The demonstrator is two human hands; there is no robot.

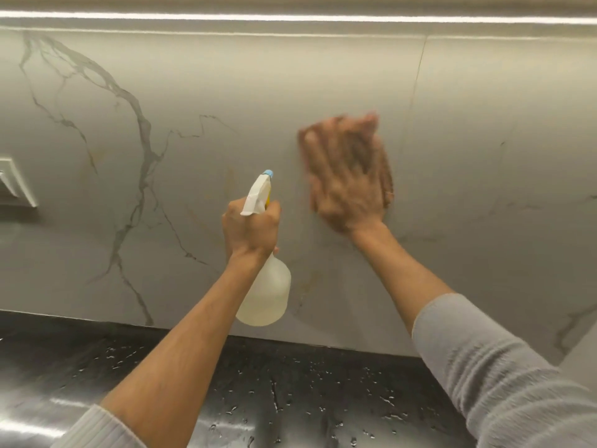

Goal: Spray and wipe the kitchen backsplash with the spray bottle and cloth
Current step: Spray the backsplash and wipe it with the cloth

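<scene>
1. Your right hand [347,185] lies flat, fingers spread, pressing the brown cloth [384,169] on the backsplash [226,92]. The cloth could slip out, because nothing pinches it.
2. Your left hand [250,229] is wrapped tight around the spray bottle [268,292] neck. One squeeze could wet the counter [290,399] more.
3. The wall looks smooth and stony with grey lines. The bottle is round, cloudy plastic. The cloth looks soft.
</scene>
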